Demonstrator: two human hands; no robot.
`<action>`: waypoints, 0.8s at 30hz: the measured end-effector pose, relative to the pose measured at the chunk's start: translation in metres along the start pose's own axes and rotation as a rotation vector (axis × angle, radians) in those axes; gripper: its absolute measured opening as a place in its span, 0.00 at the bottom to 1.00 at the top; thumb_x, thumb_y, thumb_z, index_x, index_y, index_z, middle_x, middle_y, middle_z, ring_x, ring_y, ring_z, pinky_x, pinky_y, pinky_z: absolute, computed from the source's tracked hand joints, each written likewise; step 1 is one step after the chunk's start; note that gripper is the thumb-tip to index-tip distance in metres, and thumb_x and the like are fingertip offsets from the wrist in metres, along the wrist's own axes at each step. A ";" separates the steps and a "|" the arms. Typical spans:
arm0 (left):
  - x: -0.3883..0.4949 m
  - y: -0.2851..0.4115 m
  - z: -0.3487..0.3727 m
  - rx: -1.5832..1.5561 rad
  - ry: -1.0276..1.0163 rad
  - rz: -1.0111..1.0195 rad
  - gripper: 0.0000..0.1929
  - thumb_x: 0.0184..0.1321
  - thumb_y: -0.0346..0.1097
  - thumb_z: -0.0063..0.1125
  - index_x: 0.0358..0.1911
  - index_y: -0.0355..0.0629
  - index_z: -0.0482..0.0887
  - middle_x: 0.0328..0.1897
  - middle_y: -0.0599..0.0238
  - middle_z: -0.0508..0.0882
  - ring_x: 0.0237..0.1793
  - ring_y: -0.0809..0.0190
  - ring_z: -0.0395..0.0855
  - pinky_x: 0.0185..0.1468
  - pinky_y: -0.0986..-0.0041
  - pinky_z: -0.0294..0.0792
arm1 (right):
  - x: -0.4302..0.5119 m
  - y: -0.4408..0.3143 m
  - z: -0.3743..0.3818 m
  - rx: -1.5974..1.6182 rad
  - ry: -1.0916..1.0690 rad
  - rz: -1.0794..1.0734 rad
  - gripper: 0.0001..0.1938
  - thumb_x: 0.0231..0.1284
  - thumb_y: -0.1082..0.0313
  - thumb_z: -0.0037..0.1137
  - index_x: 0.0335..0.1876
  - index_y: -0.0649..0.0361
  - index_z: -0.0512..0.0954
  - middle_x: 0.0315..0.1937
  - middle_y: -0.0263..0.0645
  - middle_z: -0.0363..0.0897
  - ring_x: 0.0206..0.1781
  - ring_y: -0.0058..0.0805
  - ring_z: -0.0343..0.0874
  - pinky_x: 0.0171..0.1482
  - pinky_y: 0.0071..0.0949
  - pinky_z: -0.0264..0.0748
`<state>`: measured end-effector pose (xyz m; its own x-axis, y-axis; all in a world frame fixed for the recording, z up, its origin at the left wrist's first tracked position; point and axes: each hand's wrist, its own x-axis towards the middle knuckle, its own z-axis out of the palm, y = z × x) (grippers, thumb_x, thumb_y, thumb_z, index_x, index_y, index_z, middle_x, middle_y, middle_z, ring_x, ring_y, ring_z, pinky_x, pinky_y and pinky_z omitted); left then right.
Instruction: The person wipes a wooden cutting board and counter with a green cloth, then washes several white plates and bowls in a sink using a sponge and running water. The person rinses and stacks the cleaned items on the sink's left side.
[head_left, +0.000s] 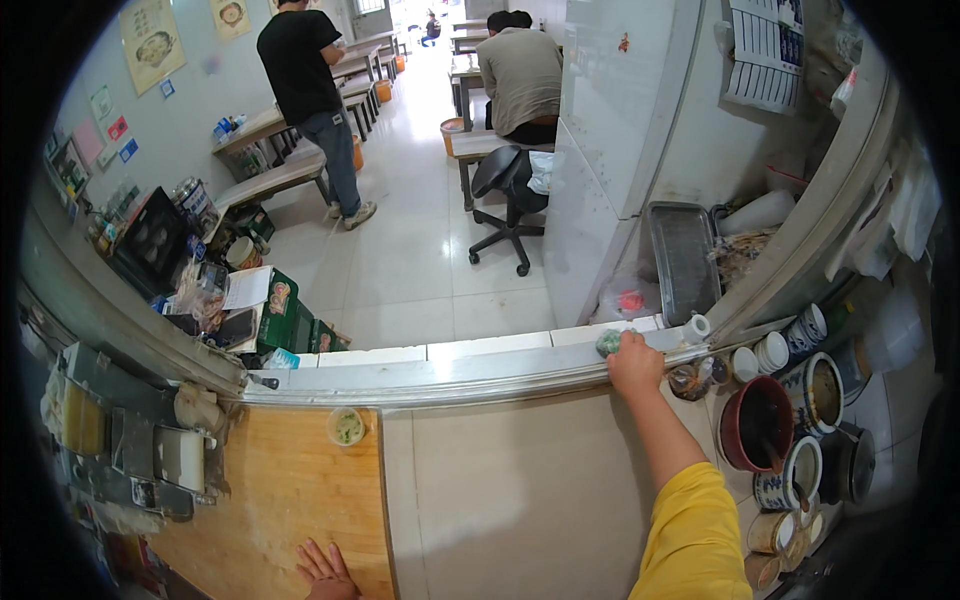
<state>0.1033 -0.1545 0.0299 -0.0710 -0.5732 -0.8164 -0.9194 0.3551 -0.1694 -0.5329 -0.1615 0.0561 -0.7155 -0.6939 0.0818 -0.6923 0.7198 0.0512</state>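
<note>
My right hand (636, 366), at the end of a stretched arm in a yellow sleeve, is at the window sill (487, 361). Its fingertips close on a bunched green thing (609, 342), perhaps a scrubbing pad; the hand partly covers it. My left hand (328, 571) rests palm down, fingers spread, on the near part of a wooden board (300, 487) and holds nothing. At the board's far edge stands a small clear tub (347, 427) with chopped green bits inside.
Right of my arm are a dark red pot (756, 424), blue-and-white jars (780, 480) and stacked bowls (771, 351). A dough machine (150, 450) flanks the board's left. Beyond the sill are a metal tray (684, 262), a swivel chair (514, 202), a standing person (304, 82) and a seated person (521, 82).
</note>
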 end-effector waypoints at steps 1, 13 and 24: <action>0.000 0.000 0.000 -0.001 0.003 0.010 0.82 0.30 0.70 0.75 0.69 0.39 0.13 0.67 0.21 0.10 0.69 0.18 0.12 0.67 0.23 0.30 | -0.002 -0.008 0.000 0.008 0.005 -0.018 0.19 0.55 0.53 0.62 0.46 0.56 0.73 0.44 0.40 0.79 0.39 0.38 0.86 0.40 0.39 0.81; 0.010 -0.008 0.019 -0.003 0.064 0.017 0.82 0.29 0.70 0.76 0.71 0.38 0.16 0.68 0.22 0.11 0.70 0.17 0.14 0.66 0.23 0.29 | -0.030 -0.097 -0.012 0.198 0.029 -0.240 0.19 0.53 0.52 0.64 0.43 0.55 0.74 0.39 0.40 0.80 0.36 0.40 0.85 0.39 0.41 0.81; -0.002 -0.001 0.002 0.024 0.020 -0.024 0.78 0.34 0.68 0.75 0.73 0.39 0.20 0.71 0.20 0.17 0.71 0.17 0.18 0.67 0.24 0.30 | 0.007 -0.281 -0.008 0.664 -0.136 -0.343 0.19 0.55 0.58 0.61 0.52 0.52 0.74 0.37 0.45 0.82 0.42 0.46 0.82 0.42 0.45 0.78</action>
<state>0.1047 -0.1523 0.0308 -0.0569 -0.5962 -0.8008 -0.9114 0.3584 -0.2020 -0.3427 -0.3691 0.0504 -0.4251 -0.9041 0.0436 -0.7588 0.3297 -0.5617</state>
